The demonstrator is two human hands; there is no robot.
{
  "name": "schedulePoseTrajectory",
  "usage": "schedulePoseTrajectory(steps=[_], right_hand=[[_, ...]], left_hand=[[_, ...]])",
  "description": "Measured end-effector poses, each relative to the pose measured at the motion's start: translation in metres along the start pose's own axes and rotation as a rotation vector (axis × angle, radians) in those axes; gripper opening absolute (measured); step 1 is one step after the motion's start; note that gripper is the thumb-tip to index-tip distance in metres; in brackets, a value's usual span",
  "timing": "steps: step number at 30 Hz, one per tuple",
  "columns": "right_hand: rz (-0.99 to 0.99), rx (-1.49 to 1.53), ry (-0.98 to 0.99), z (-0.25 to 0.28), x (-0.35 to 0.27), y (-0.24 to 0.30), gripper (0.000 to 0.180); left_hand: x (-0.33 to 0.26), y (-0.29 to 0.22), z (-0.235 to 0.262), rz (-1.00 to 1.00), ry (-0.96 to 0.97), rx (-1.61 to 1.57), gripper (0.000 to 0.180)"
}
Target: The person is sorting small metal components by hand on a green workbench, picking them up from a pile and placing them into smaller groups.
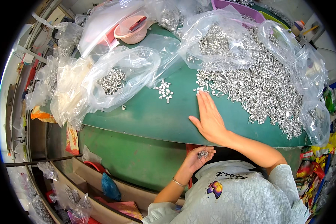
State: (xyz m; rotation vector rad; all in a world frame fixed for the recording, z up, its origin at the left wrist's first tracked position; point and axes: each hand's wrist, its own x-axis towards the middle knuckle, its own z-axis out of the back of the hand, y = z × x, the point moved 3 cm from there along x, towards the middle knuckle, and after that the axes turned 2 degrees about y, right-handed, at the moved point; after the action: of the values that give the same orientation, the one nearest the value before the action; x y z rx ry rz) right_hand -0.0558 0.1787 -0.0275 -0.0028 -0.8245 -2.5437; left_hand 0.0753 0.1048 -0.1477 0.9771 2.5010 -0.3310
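Observation:
My right hand (pixel 210 120) lies flat on the green tabletop (pixel 153 121), fingers stretched out. Its fingertips touch the near left edge of a wide heap of small silver metal rings (pixel 265 82). Below the table's front edge, my left hand (pixel 195 158) is cupped palm up, fingers curled around a few small silver rings (pixel 202 154). To the left of my right hand lies a small group of pale silver pieces (pixel 164 91), spread apart on the table. One single piece (pixel 123 107) sits alone farther left.
An opened clear plastic bag (pixel 138 61) with silver rings inside lies at left. Another clear bag (pixel 190 41) covers part of the heap. Behind stand a pink basket (pixel 132 35) with a red tool on it and a purple bin (pixel 246 12). Divided wooden trays (pixel 89 173) are at lower left.

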Motion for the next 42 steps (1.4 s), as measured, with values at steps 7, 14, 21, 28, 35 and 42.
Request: schedulePoseTrajectory(steps=[7,14,21,28,35,42], right_hand=[[0.099,0.100,-0.004,0.005,0.016,-0.004,0.063],[0.232,0.155,0.110,0.002,0.028,0.009,0.057],[0.250,0.041,0.052,-0.003,0.033,0.008,0.056],[0.161,-0.370,-0.107,0.021,0.045,-0.024,0.044],[0.276,-0.183,0.076,0.014,0.033,-0.009,0.047],[0.312,-0.393,0.197,0.014,0.030,-0.009,0.062]], left_hand=[[0.006,0.006,0.010,0.013,0.047,0.027,0.036],[0.007,0.007,0.001,-0.002,0.005,-0.016,0.032],[0.010,0.006,0.006,-0.009,0.001,-0.066,0.028],[0.014,0.008,0.013,-0.020,-0.015,-0.078,0.026],[0.015,0.007,0.007,-0.042,-0.016,-0.039,0.026],[0.018,0.011,0.015,-0.029,0.021,-0.093,0.029]])
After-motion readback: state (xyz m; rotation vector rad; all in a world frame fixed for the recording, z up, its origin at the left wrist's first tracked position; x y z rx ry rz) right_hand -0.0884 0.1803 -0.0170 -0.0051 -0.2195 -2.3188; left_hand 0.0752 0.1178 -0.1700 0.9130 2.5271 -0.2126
